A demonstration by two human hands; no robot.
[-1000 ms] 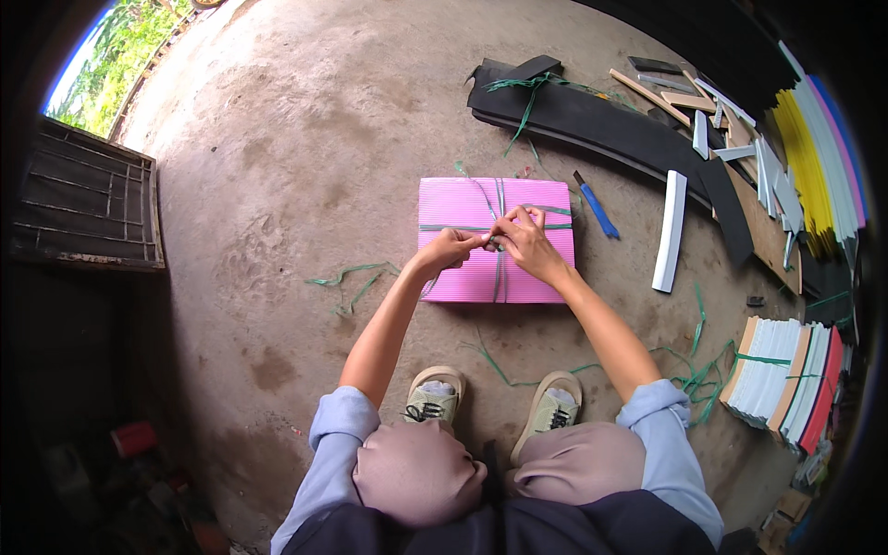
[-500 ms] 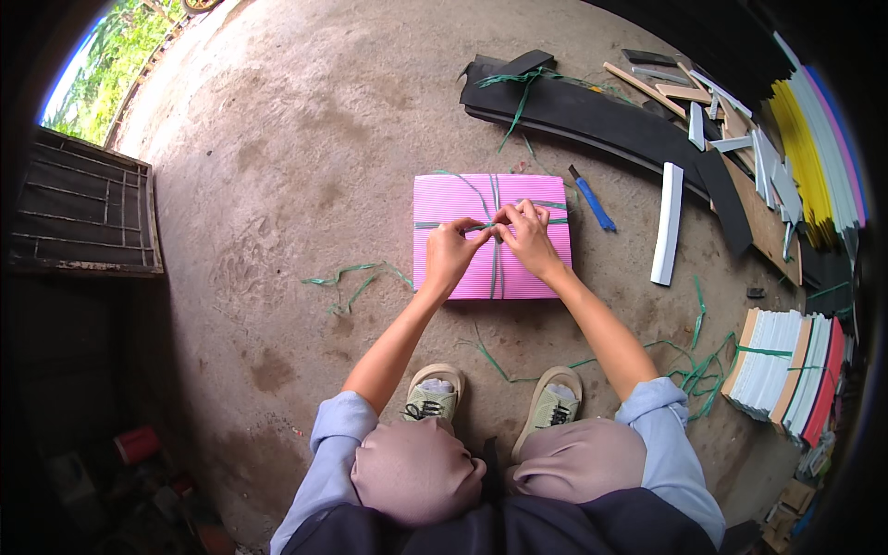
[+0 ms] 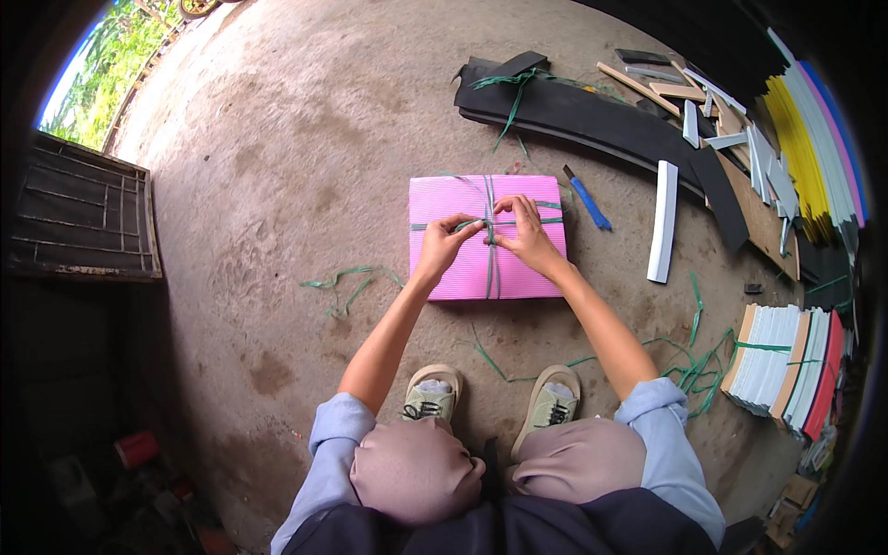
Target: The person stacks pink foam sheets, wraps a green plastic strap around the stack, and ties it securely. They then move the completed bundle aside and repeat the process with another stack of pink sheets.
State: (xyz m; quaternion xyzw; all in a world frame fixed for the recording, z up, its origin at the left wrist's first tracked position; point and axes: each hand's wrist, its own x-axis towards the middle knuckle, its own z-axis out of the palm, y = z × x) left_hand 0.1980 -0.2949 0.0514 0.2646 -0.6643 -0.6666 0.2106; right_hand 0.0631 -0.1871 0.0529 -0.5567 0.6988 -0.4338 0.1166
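Observation:
A pink bundle [image 3: 453,273] with fine ridges lies on the floor in front of my feet. Green plastic twine [image 3: 490,277] crosses it both ways, in doubled strands. My left hand [image 3: 448,244] pinches the twine between thumb and fingertips at the crossing, near the bundle's middle. On the other side of that crossing is my right hand [image 3: 527,242]. Its thumb rests by the knot while the curled index finger stands apart from it, above the twine. Any fine strand between those fingers is too small to make out.
Right of the bundle lies a blue-handled cutter knife [image 3: 588,202], then a white strip [image 3: 663,222]. Long black sheets [image 3: 592,120] and offcuts lie beyond. A tied stack of sheets [image 3: 782,361] stands at right, beside loose green twine [image 3: 698,375]. A barred panel [image 3: 83,208] is at left.
My right index finger and thumb have parted; they were together at the knot before. My left hand keeps its pinch, slightly shifted left. The whole view has moved a little.

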